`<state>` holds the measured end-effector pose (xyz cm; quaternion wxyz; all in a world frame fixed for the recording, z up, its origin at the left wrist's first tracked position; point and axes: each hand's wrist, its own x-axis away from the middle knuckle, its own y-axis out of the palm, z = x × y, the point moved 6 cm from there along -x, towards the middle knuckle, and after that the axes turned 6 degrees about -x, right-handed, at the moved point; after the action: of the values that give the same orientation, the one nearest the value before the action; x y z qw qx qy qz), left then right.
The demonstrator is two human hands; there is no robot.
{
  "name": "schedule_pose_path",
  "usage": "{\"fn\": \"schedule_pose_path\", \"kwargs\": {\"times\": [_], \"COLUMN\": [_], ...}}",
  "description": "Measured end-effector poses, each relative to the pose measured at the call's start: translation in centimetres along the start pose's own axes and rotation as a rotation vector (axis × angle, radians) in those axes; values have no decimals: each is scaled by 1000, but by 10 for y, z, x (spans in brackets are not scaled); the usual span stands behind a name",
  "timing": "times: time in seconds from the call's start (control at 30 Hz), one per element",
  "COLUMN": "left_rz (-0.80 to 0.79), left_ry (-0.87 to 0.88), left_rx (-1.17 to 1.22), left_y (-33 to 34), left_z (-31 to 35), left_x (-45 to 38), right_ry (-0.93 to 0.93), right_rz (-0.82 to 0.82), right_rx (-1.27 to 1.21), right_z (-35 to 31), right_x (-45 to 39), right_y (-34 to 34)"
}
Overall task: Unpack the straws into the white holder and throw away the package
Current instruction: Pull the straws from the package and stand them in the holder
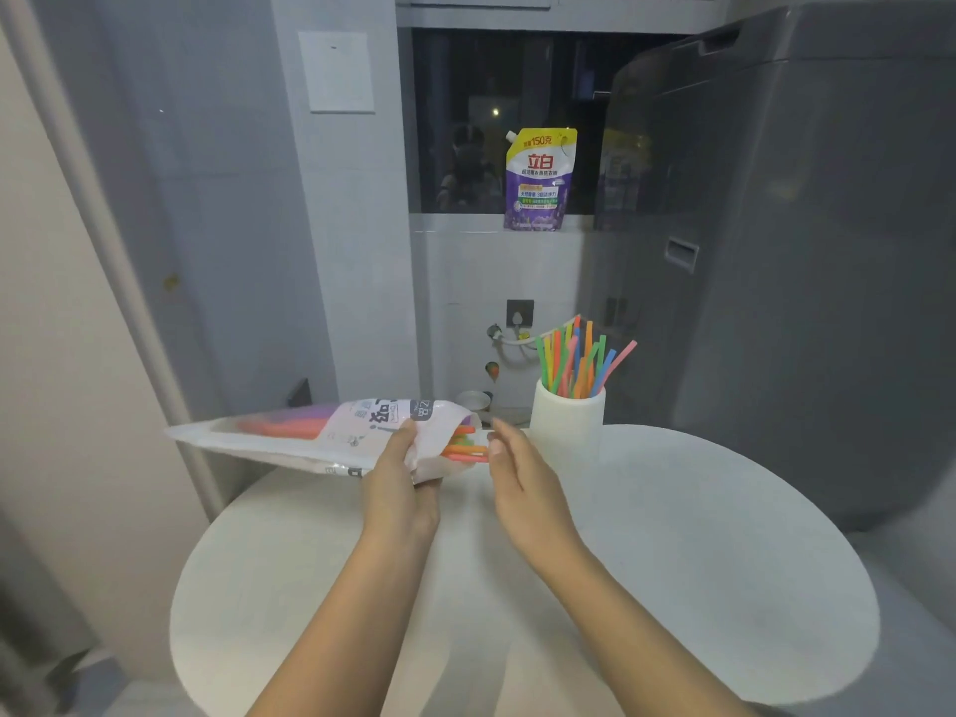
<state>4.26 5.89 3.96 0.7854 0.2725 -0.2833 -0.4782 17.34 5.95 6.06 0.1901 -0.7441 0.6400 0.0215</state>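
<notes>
Tabletop holder (566,424) full of straws (579,362)

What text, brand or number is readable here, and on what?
"立白": purple and yellow detergent pouch on the window ledge.
"150克": yellow top band of that pouch.
Smaller lines on the pouch: too small to read.
Print on the white plastic straw package held by the left hand: upside down and blurred, unreadable.

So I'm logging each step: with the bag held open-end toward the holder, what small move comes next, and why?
Probably the right hand pinches the straw ends poking from the white plastic package gripped by the left hand, since its fingers are open beside them.
</notes>
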Motion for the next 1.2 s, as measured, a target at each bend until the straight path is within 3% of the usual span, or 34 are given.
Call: {"fn": "schedule_pose_path", "kwargs": {"times": [0.13,0.4,0.67,0.83,1.2], "left_rz": [-26,-107,-149,-113,-40], "left_ry": [114,357,389,332,20], "left_rx": [-61,-259,-405,-262,79], "left_y": [2,9,15,13,8], "left_z": [8,21,15,11,-8], "left_x": [0,9,14,14,9], "right_ry": [330,512,504,388,59], "right_rz": [29,63,90,130,366], "right_rx": [-519,-848,-784,-555,-232], "right_z": [18,26,26,25,4], "right_x": [2,2,1,-4,-6], "right_y": [12,10,6,0,-34]}}
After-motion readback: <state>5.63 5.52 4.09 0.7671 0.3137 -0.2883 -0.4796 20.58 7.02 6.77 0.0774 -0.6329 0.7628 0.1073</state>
